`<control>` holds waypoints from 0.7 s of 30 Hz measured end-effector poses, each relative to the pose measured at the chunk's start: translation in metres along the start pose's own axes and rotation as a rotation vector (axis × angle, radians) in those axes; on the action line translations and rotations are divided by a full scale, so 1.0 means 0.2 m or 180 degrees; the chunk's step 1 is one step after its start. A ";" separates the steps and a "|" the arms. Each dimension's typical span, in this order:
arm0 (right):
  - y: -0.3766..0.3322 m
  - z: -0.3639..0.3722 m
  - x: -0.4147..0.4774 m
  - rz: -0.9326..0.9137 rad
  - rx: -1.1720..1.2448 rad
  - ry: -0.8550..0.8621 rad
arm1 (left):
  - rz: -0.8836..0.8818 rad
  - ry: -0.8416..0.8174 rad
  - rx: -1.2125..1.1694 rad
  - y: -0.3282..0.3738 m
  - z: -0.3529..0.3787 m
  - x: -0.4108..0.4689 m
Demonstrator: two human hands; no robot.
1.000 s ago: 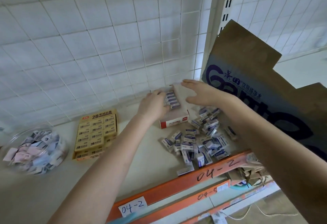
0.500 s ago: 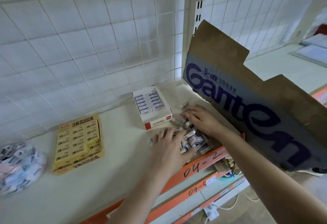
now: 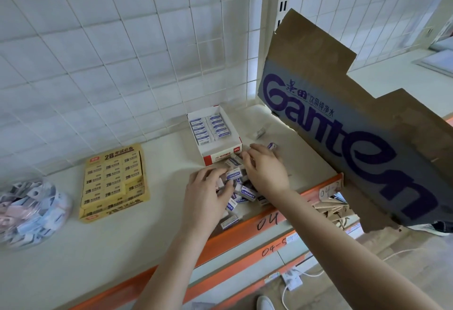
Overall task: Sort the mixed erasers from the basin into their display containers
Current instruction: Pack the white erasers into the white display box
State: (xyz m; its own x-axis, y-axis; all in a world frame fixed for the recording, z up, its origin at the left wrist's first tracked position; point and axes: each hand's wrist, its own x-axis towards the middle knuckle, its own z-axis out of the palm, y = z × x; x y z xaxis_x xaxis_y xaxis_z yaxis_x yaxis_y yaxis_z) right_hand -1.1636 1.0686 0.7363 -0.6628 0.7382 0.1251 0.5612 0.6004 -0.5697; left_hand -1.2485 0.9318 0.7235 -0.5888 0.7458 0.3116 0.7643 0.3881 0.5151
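Blue-and-white erasers [image 3: 241, 193] lie heaped before their half-filled display box [image 3: 221, 157]. Left hand [image 3: 207, 193] pinches one; right hand [image 3: 266, 173] curls over the heap, grip unclear. Gathering step; next, lay them flat in rows.

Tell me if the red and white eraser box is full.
Partly full: the box holds two eraser rows at the back; its front is bare.

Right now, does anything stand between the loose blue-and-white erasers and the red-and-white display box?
Nothing visible does. The loose erasers lie just in front of the red-and-white box, whose top is open with free room at its near end. The left hand and right hand are on the pile.
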 end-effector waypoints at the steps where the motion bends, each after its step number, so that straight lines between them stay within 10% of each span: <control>1: -0.01 0.00 0.00 -0.0062 -0.0059 0.0044 | -0.0072 0.0002 -0.0002 0.00 0.00 0.01; 21: 0.09 -0.11 -0.12 -0.1014 -0.0465 -0.0708 | 0.0063 0.0033 -0.0291 0.01 -0.02 -0.04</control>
State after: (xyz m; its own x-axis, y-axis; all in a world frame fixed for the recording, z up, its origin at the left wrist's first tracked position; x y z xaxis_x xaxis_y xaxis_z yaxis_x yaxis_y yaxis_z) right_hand -1.1260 1.0682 0.7398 -0.8967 0.4336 0.0887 0.3645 0.8373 -0.4076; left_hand -1.2432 0.9247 0.7262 -0.5768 0.7471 0.3304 0.7489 0.3220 0.5792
